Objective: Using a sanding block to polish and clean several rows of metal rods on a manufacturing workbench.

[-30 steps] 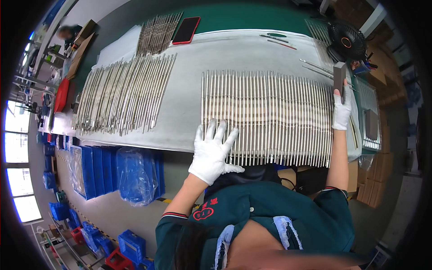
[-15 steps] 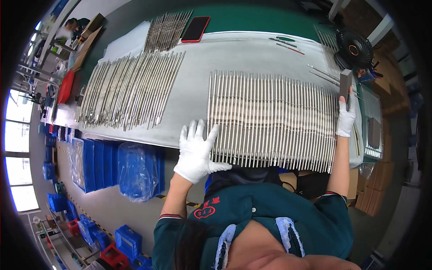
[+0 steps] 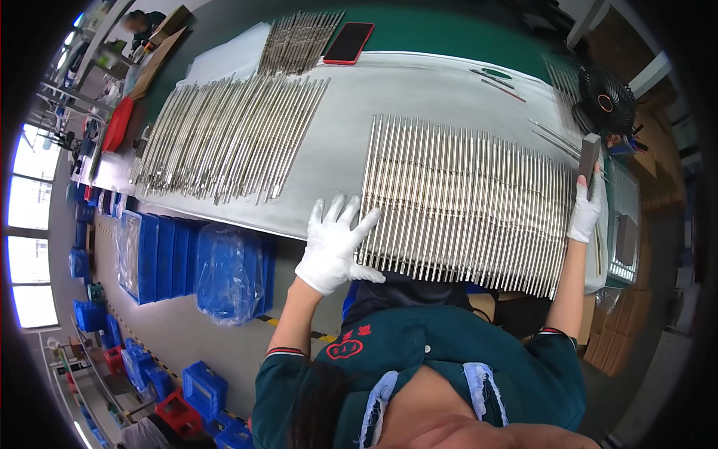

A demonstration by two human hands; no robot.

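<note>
Many metal rods (image 3: 465,202) lie between left hand (image 3: 330,251) and right hand (image 3: 585,212).

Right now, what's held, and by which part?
The white-gloved right hand holds a gray rectangular block by its near end. The white-gloved left hand grips nothing visible, spread at the left edge of the silvery metal rods.

Slender silver metal rods (image 3: 464,206), three o'clock, form parallel stripes; left hand (image 3: 329,247) and right hand (image 3: 585,215), white-gloved; rectangular grey block (image 3: 589,155), two o'clock. Black rectangular phone (image 3: 348,43), twelve o'clock — red-edged. Dark-green short-sleeved shirt (image 3: 464,337), five to six o'clock — red embroidery (image 3: 344,349). Blue plastic crates (image 3: 172,258), nine o'clock.
</note>
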